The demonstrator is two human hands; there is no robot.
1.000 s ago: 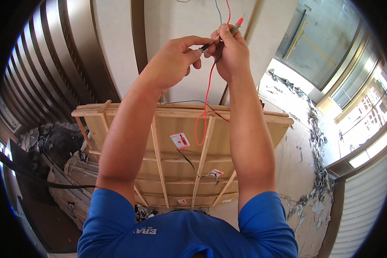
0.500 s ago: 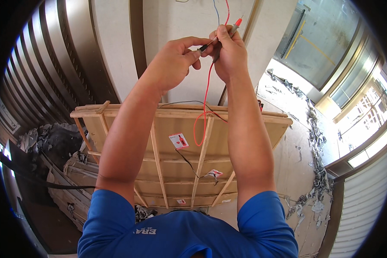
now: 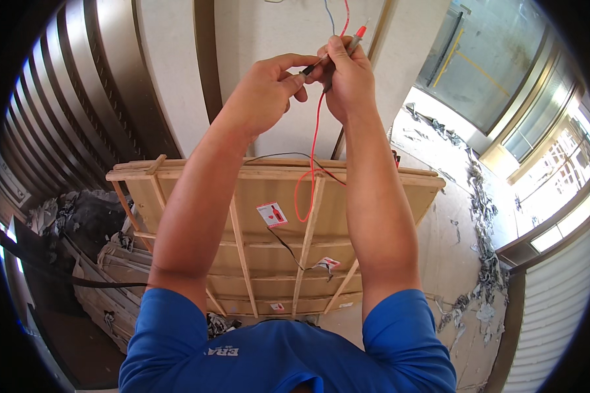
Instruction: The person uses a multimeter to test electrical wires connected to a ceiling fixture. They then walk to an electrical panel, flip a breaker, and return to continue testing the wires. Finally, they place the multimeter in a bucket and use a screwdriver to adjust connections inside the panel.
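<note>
Both arms reach up in front of a pale wall panel. My left hand (image 3: pixel 262 92) is closed, pinching a black test probe (image 3: pixel 309 69) between thumb and fingers, its tip pointing toward my other hand. My right hand (image 3: pixel 351 82) is closed around a grey test probe with a red end (image 3: pixel 356 37) that points up and right. From below this hand a red test lead (image 3: pixel 316 128) hangs down in a loop. A blue wire (image 3: pixel 330 16) and a red wire (image 3: pixel 347 13) come down from above to my right fingertips. Whether the black probe touches a wire is hidden by the fingers.
Below my hands lies a large wooden-framed crate panel (image 3: pixel 275 174) with white and red labels (image 3: pixel 271 214). A dark lead (image 3: pixel 282 154) crosses its top edge. Ribbed dark metal panels (image 3: pixel 78 78) stand at left; torn grey scraps (image 3: pixel 485 262) litter the floor at right.
Both hands have shifted very slightly left, the red-ended probe along with them. Their grips look the same.
</note>
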